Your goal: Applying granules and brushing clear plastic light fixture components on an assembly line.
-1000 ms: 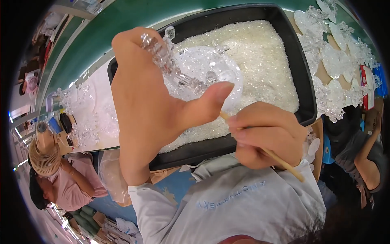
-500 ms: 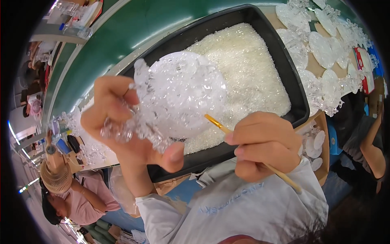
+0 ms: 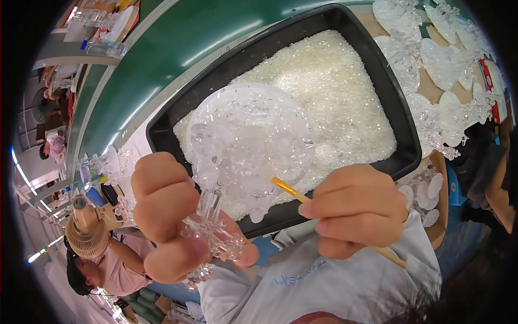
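Note:
My left hand (image 3: 164, 213) is closed round the clear, moulded stem of a plastic ornament (image 3: 213, 208). A round whitish disc (image 3: 253, 135) with clear raised shapes belongs to it, hanging tilted over a black tray (image 3: 389, 89). Small glittery flakes dot the disc's face. Between the fingers and thumb of my right hand (image 3: 361, 210) is a thin paintbrush (image 3: 285, 187) with a gold ferrule. Its dark tip points at the lower part of the disc; whether they touch I cannot tell. White, shiny flakes (image 3: 345, 102) fill much of the tray.
Several similar clear ornaments (image 3: 445, 62) lie on the right of the green table (image 3: 156, 59). An open carton (image 3: 440, 227) with white discs stands below the tray's right corner. At the left, a person in pink (image 3: 124, 259) sits by a beige fan (image 3: 86, 235).
My left hand has come down and turned, its fingers closing more tightly round the stem. The disc has tilted and moved slightly lower. My right hand and the brush have shifted slightly down.

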A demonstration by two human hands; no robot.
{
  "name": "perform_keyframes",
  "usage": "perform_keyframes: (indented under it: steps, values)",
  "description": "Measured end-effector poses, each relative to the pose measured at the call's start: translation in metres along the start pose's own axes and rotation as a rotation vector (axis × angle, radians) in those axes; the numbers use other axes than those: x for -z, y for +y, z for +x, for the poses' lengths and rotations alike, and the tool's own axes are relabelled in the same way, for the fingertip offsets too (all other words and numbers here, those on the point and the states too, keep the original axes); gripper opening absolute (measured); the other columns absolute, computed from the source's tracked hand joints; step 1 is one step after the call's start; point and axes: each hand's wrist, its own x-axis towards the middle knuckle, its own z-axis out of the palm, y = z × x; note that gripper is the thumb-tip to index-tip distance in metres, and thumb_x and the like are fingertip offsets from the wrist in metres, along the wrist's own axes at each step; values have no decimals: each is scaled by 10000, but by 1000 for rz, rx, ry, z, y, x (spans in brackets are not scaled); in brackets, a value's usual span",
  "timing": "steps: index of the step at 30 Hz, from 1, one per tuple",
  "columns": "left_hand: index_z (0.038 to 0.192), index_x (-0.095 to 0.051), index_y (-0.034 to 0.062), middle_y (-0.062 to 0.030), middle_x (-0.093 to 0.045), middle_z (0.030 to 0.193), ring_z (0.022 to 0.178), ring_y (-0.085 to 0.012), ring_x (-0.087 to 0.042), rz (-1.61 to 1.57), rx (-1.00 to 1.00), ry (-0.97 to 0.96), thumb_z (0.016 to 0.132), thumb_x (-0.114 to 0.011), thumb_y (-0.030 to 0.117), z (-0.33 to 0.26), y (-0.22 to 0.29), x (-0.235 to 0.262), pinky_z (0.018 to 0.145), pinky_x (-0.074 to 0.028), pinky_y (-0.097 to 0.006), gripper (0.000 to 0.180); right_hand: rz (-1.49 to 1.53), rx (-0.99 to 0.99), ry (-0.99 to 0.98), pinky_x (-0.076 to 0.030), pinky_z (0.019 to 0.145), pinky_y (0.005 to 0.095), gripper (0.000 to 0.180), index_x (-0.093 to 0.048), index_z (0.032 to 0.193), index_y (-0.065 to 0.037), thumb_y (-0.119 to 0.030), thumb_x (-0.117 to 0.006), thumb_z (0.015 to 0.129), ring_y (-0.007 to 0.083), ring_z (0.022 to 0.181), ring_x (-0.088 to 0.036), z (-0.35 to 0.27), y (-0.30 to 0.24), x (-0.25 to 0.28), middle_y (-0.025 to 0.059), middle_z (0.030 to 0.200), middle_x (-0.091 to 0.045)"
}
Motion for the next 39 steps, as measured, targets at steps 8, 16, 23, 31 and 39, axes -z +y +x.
perform_keyframes:
  steps: [8,16,23,31,39]
  values:
    - [952,-361,189,-71,-437,765,590,-224,-379,-74,-176,-70,807,-705,484,6,-7,-1,489,-240,-378,475,69,-38,42,-522,464,321,130,-591,717,84,53,-647,603,280,550,-618,5,1,-4,217,767,-637]
    - [939,-359,174,-93,-479,781,612,-238,-402,-43,-22,-151,740,-714,464,10,6,-2,491,-253,-381,500,34,112,71,-530,465,312,119,-607,740,69,48,-654,632,266,572,-631,1,3,-6,208,771,-647]
    - [922,-360,163,-114,-498,786,613,-260,-420,25,30,-331,685,-703,468,24,15,6,491,-276,-388,516,-106,94,-11,-500,423,288,144,-597,739,37,-65,-697,753,230,513,-613,3,0,-4,203,751,-663]
    - [877,-354,149,-111,-508,764,591,-256,-421,56,73,-200,596,-667,457,30,24,-9,468,-278,-385,521,-156,105,57,-469,375,267,191,-593,729,23,-109,-703,812,201,444,-589,0,5,-7,192,701,-669]
    - [850,-366,114,-126,-516,759,587,-265,-438,74,12,-211,588,-666,423,23,20,-7,463,-290,-379,504,-80,84,-14,-478,379,269,199,-591,703,28,-106,-692,810,196,440,-588,1,3,-5,188,680,-665]
